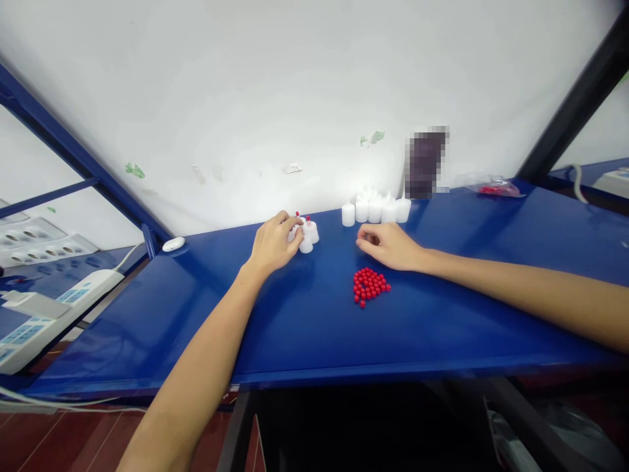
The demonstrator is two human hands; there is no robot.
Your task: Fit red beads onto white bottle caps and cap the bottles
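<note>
My left hand point(276, 241) is at a small group of white bottles point(310, 231) near the wall, thumb and fingers curled round one that is mostly hidden. Red caps point(308, 218) top two bottles in this group. A white piece point(306, 246) at its front seems tilted; its exact shape is unclear. My right hand point(390, 246) rests on the table with its fingers curled together; what they hold, if anything, is hidden. Just in front of it lies a loose pile of small red caps point(371, 285). Behind it stand several white bottles point(375, 210) without red caps.
The blue table point(295, 328) runs along a white wall. A white rounded case point(173, 244) lies at the left. At the back right are a blurred dark object point(425, 164) and a clear bag with red items point(496, 188). Power strips point(59, 311) stand beyond the left frame.
</note>
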